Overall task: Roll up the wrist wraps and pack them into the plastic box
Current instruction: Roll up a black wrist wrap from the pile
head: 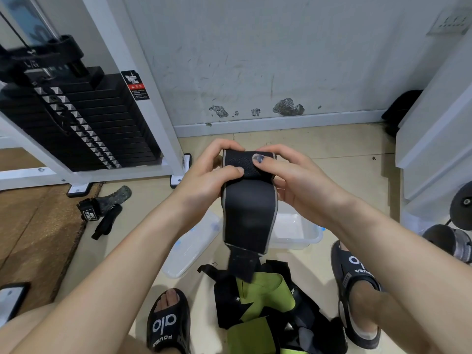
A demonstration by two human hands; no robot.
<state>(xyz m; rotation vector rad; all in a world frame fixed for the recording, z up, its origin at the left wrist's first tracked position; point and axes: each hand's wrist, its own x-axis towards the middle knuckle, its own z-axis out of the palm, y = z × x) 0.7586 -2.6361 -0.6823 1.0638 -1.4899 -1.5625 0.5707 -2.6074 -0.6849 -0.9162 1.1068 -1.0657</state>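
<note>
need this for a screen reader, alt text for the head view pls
Both hands, left and right, roll a black wrist wrap above an open plastic box, with more black and green wraps piled on the floor between the feet.

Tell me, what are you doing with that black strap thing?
A person is rolling up a black wrist wrap. The left hand and right hand both pinch its top end, where the roll starts, while the rest hangs down. On the floor below sit the open plastic box, its lid beside it, and a pile of black and green wraps waiting between the sandalled feet.
</note>
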